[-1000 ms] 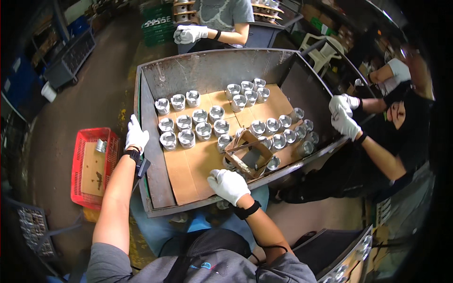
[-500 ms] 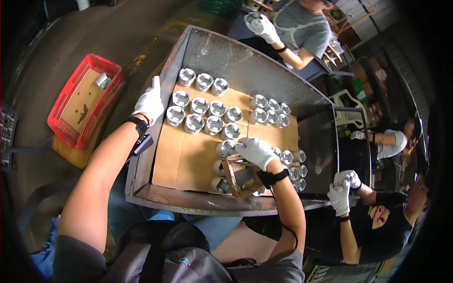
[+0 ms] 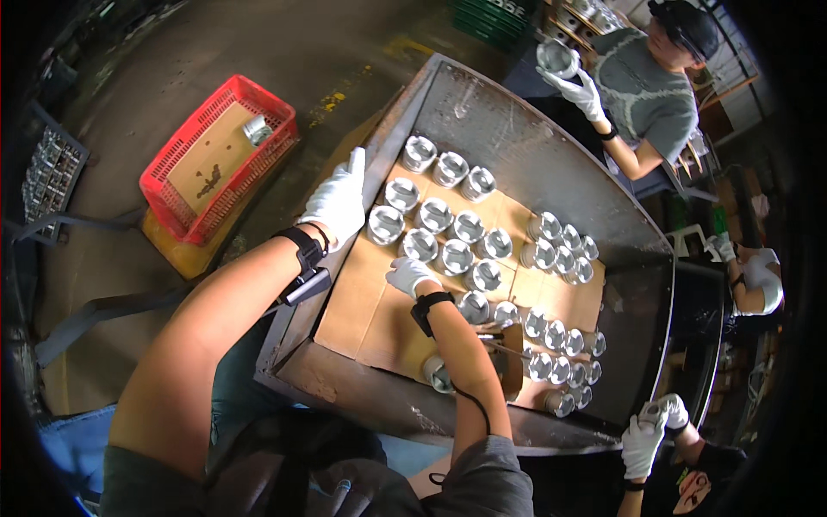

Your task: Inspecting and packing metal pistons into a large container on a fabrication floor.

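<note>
My left hand [image 3: 336,207], in a white glove, rests on the left rim of a large metal bin [image 3: 297,345], its fingers stretched along the edge. Inside, silvery metal pistons [image 3: 385,224] stand upright in groups on a cardboard sheet [image 3: 340,314]. My right hand [image 3: 411,276], also gloved, is low over the cardboard beside the near side of a piston [image 3: 419,246]. Its fingers are slightly bent and apart, with nothing visible in them. My right forearm partly hides a brown open box-like piece [image 3: 510,362] and a piston [image 3: 438,374] near the bin's front wall.
A red plastic crate [image 3: 164,202] with one metal part [image 3: 257,130] in it stands on the left. Beyond the bin, a co-worker [image 3: 642,103] holds up a piston [image 3: 558,59]. Another person's gloved hands [image 3: 650,426] are at the right front corner.
My right hand has moved left, from over the brown box-like piece to beside the pistons. The whole view has shifted. My left hand stays on the rim.
</note>
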`<control>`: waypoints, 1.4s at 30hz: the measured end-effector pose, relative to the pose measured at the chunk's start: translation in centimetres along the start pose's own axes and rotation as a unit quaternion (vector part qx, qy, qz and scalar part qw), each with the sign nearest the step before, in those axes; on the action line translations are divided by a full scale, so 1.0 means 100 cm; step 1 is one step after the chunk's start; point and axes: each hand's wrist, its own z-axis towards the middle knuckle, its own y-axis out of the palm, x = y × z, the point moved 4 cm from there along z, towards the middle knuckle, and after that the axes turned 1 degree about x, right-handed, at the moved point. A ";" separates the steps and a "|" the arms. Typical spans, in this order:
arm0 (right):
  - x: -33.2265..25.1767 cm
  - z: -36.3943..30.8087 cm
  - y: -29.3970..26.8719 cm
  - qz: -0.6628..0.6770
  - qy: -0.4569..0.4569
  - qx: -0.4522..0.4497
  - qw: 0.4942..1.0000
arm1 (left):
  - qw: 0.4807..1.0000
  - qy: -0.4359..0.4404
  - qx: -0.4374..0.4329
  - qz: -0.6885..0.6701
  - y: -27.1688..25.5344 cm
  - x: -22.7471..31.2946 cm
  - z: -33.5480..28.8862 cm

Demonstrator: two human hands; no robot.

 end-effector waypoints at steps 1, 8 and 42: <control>-0.002 0.010 0.005 -0.020 0.011 0.025 0.999 | 1.000 0.019 0.023 0.005 0.006 -0.003 0.001; -0.016 0.058 0.023 -0.049 0.040 0.216 0.974 | 1.000 -0.009 -0.002 -0.011 0.000 0.000 -0.001; -0.028 0.041 0.015 0.142 -0.128 0.166 0.967 | 0.999 0.011 0.041 -0.027 -0.006 -0.005 -0.004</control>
